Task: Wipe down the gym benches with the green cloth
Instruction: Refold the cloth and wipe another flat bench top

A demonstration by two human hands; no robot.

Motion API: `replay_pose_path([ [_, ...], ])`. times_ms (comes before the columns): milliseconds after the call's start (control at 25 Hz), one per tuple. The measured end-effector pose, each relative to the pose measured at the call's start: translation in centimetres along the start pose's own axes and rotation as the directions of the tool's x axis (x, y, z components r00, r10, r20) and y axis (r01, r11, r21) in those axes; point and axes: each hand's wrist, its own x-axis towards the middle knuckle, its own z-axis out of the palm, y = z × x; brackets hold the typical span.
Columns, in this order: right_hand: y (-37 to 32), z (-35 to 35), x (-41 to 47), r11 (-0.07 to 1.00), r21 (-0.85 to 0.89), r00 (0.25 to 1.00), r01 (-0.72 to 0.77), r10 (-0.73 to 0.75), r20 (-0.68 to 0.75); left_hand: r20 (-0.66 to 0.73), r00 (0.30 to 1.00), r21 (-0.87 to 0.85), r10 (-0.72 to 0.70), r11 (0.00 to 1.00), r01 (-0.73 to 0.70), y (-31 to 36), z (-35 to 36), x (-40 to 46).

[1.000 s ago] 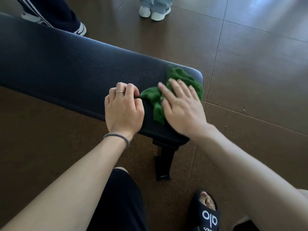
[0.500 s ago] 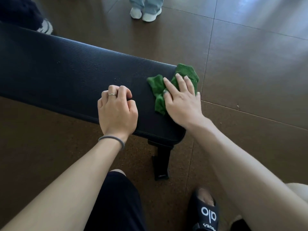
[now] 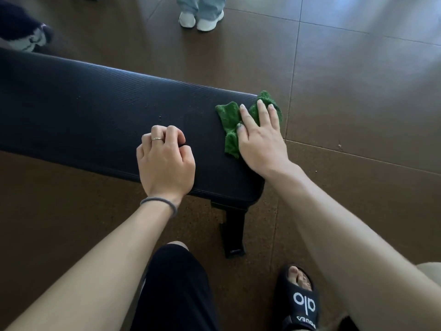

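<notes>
Flat-fingered, the right hand [image 3: 261, 142] presses the green cloth [image 3: 230, 126] onto the bench [image 3: 95, 120]; the left hand [image 3: 164, 161] rests curled, empty.

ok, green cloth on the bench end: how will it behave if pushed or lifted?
Likely floppy: the green cloth lies bunched in folds under the right hand. Probably light and would drape when lifted. It may bunch rather than slide on the ribbed bench.

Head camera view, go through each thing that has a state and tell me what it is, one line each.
Crumpled green cloth: bunched, flat on the bench's end, pressed down.
Black padded gym bench: upright, small specks on its top.
Right hand: fingers straight, pressing the cloth.
Left hand: fingers curled, holding nothing, resting on the bench.
</notes>
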Motion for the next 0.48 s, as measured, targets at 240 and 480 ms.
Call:
replay_pose_path([
  [240, -1.8, 3.0, -11.5, 1.000, -0.010, 0.996, 0.011, -0.012, -0.092, -0.005, 1.000, 0.011, -0.010, 1.000, 0.010, 0.1, 0.3, -0.1],
  [480, 0.7, 0.1, 0.7, 0.969, 0.233, 0.990, -0.081, 0.105, -0.093, 0.008, 1.000, -0.001, -0.002, 1.000, 0.002, 0.1, 0.2, -0.1],
])
